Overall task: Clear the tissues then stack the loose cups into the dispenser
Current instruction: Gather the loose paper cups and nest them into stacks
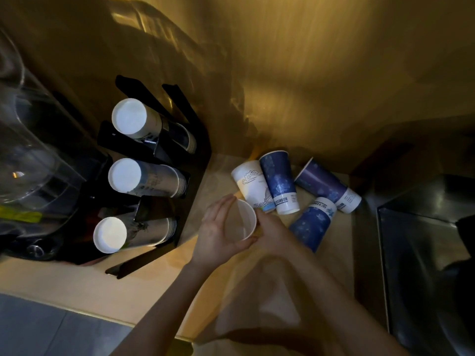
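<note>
Both hands are meeting over the table w/ one white paper cup, open mouth facing the camera. Left hand is cupping it from the side & below, fingers lying straight & close together along the rim, thumb curling under the lower edge. Right hand is sitting just beside the cup's far side; its fingertips are hidden behind the cup, so can't tell if they're pinching the wall or only touching it. No tissues are showing anywhere, so that part is prob. done. Four loose cups are lying on their sides near the back wall: a white printed cup, a dark blue cup touching it, a purple cup further right, & another blue cup nearest the right hand. The black dispenser is standing at left w/ three stacks, bases pointing out: top stack, middle stack, bottom stack. Handling, as a guess: these cups are looking v. light, thin-walled & easy to crush, smooth outside so a bit slippery. Best hold is prob. around the mid-wall w/ light pressure or by the stiffer rolled rim, not a hard squeeze. Nesting will need mouths & bases lined up the same way as the stack.
</note>
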The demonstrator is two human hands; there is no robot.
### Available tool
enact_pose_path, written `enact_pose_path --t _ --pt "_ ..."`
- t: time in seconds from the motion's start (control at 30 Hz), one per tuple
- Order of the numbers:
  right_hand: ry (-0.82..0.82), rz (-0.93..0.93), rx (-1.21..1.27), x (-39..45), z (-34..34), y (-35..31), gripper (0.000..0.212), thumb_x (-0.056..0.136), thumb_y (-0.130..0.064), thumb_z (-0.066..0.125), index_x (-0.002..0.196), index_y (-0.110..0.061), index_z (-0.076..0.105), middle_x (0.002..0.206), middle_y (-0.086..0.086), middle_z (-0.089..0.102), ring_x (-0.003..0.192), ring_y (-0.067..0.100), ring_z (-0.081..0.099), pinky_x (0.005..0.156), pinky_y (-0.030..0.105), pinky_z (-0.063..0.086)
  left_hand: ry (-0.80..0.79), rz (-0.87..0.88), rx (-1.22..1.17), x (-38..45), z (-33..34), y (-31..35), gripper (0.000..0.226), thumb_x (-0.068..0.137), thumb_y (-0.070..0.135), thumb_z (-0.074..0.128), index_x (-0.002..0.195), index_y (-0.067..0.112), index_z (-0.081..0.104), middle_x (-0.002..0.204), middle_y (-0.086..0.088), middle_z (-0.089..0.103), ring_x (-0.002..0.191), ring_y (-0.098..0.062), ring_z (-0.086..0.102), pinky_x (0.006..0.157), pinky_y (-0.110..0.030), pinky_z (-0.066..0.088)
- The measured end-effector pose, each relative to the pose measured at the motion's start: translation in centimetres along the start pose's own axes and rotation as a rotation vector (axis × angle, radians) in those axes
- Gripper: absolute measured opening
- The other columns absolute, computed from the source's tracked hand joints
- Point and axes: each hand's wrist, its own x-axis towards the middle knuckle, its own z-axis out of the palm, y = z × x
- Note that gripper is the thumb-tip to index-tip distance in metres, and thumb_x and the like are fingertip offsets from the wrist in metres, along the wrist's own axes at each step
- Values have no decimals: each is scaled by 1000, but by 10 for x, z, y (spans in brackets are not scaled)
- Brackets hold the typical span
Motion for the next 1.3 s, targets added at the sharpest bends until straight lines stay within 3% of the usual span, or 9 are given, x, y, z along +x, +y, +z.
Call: enact_pose_path --t 0.07,0.23,0.4,0.6,0.77,0.97,1.1,1.2,1.3 --pt "44 2 -184 8 -22 -4 29 88 -21 56 117 -20 54 116 5 64 106 21 59 83 26 40 33 -32 17 -2 2 -1 96 53 43 82 132 14 37 136 -7 42 122 -7 34 101 -25 32" --pt "364 65 -196 38 -43 -21 35 88 -27 56 119 -12 49 118 13 61 105 27 59 84 37 49 71 -99 -5 -4 7 -3 101 51 46 83 133 17 32 134 -4 41 117 -2 32 96 -25 32" --pt "429 108 -411 65 -25 -20 59 78 -42 67 118 -7 42 119 15 52 111 32 52 86 41 45 114 -141 -14 -7 12 -4 100 50 45 84 133 19 34 132 -4 44 118 -5 35 97 -25 33" --pt "417 127 -408 80 -7 -11 76 73 -38 72 130 -6 32 123 19 51 113 35 50 90 43 43 182 -189 -26 -12 19 -1 98 51 44 84 132 18 35 129 -6 45 115 -7 38 93 -26 37" --pt "405 184 -83 76 -10 -17 72 71 -39 72 126 -13 35 122 18 57 107 37 57 84 41 46 191 -200 -16 -10 20 -3 99 51 46 83 133 21 33 129 -5 46 113 -4 37 89 -24 37" --pt "599 -68 295 50 -49 -58 92 61 -34 78 136 -27 26 128 6 53 109 22 57 85 35 49 249 -290 -107 -14 24 -1 108 49 42 85 135 22 24 131 2 43 112 5 32 93 -23 35" --pt "392 -306 779 22 -68 -74 105 61 -19 78 135 -55 13 131 -9 45 110 5 58 81 22 54 269 -305 -169 -16 25 -1 100 46 38 87 126 19 31 116 11 43 104 1 40 84 -11 34" --pt "231 -393 758 4 -58 -69 105 62 -11 78 128 -64 17 135 -8 41 112 -2 54 78 19 54 252 -311 -198 -16 23 0 100 46 41 86 126 23 30 117 14 42 101 8 38 80 -7 34" --pt "219 -420 561 -11 -39 -56 106 59 -16 79 135 -54 17 140 -9 35 120 1 47 85 21 52 253 -325 -240 -16 21 1 100 45 42 87 126 25 31 114 14 46 98 7 43 73 1 37"
